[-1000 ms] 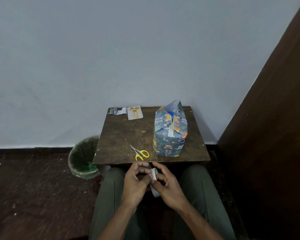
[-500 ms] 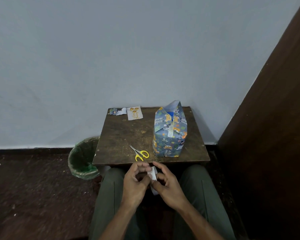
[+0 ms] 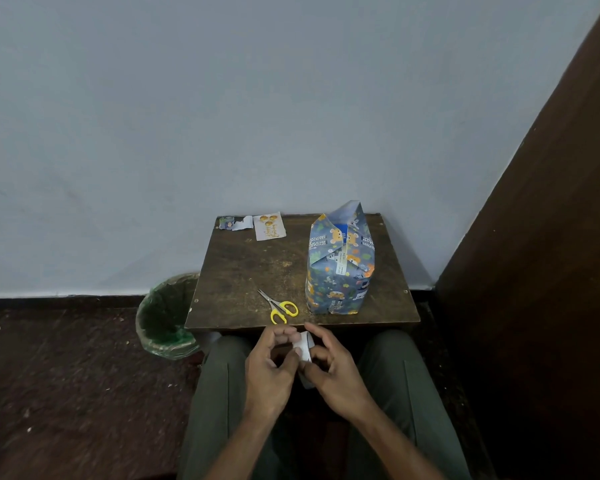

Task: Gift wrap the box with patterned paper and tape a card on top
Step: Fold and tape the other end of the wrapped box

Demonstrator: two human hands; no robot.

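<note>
The box (image 3: 338,268) stands upright on the right half of a small brown table (image 3: 253,271), wrapped in blue animal-patterned paper, with a taped seam down its front and paper flaps sticking up at the top. A white card (image 3: 269,226) with gold print lies at the table's back left. Below the front edge, over my lap, my right hand (image 3: 333,368) holds a white tape roll (image 3: 305,346). The fingertips of my left hand (image 3: 272,367) pinch at the roll's left side.
Yellow-handled scissors (image 3: 279,306) lie near the table's front edge, left of the box. A paper scrap (image 3: 235,222) sits in the back left corner. A bin with a green liner (image 3: 167,317) stands on the floor at left. A dark wooden panel (image 3: 541,271) rises at right.
Both hands have lifted slightly toward the table edge with the tape roll, and my left fingers have shifted on it. The box, scissors and card have not moved.
</note>
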